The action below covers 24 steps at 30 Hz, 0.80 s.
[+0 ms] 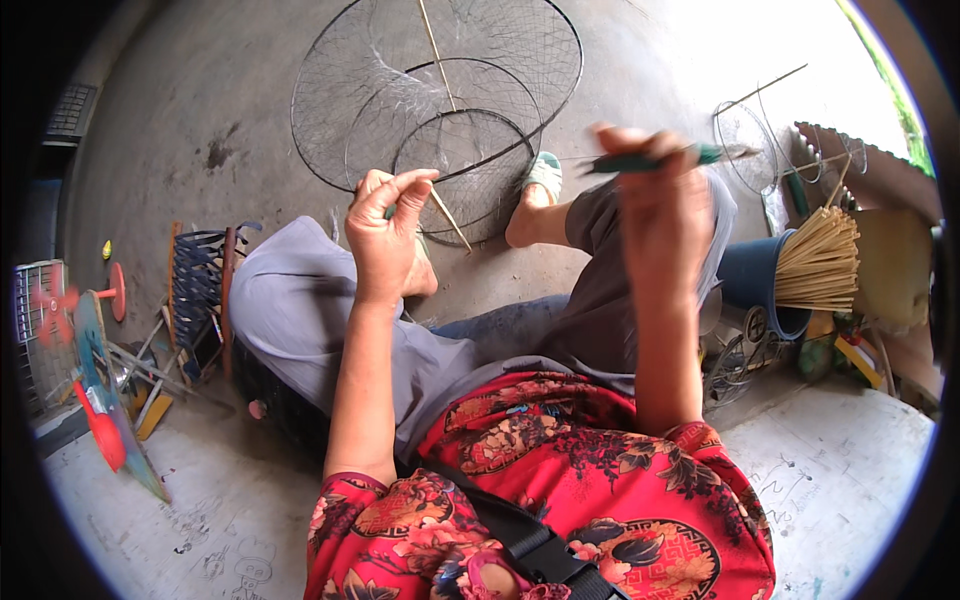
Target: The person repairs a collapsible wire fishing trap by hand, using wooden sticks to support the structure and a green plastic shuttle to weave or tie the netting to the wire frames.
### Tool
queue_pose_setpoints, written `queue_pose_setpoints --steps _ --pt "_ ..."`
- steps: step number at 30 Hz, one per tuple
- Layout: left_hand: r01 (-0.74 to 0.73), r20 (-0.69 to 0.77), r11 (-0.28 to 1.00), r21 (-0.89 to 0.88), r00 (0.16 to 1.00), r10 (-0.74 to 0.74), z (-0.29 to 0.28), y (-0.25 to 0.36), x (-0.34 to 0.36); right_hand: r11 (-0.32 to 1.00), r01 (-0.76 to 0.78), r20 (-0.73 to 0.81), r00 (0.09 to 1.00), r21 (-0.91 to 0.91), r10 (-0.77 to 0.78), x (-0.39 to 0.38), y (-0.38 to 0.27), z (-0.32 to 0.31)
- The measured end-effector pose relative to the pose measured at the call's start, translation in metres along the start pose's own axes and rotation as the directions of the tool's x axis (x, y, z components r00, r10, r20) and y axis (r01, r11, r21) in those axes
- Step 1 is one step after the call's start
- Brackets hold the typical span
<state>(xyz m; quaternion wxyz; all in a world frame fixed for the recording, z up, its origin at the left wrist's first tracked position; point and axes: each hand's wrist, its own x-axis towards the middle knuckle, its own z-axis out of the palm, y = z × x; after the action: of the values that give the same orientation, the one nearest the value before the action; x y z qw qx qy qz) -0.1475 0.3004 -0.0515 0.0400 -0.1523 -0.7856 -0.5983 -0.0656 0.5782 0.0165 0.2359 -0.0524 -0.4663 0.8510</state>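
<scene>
My left hand is raised over my left knee, its fingers pinched on the edge of a dark mesh net stretched over wire rings. A thin bamboo stick crosses the rings. My right hand is lifted higher to the right and grips a green netting needle, which lies level and points right. A fine thread seems to run between the needle and the net. I sit in grey trousers with a sandalled foot on the concrete floor.
A blue bucket at the right holds a bundle of bamboo sticks. Smaller wire rings lie beyond it. At the left stand a small fan, a dark woven rack and red-tipped tools.
</scene>
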Motion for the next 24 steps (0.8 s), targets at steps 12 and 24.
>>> queue_pose_setpoints --steps 12,24 --pt "-0.028 -0.123 0.977 0.21 0.991 0.055 0.043 -0.009 0.003 0.893 -0.053 0.733 0.551 -0.446 0.399 -0.14 0.007 0.01" --pt "0.134 0.455 0.96 -0.245 0.891 -0.008 0.048 0.1 -0.125 0.451 0.439 0.255 0.875 -0.777 -0.412 -0.09 -0.056 -0.089"
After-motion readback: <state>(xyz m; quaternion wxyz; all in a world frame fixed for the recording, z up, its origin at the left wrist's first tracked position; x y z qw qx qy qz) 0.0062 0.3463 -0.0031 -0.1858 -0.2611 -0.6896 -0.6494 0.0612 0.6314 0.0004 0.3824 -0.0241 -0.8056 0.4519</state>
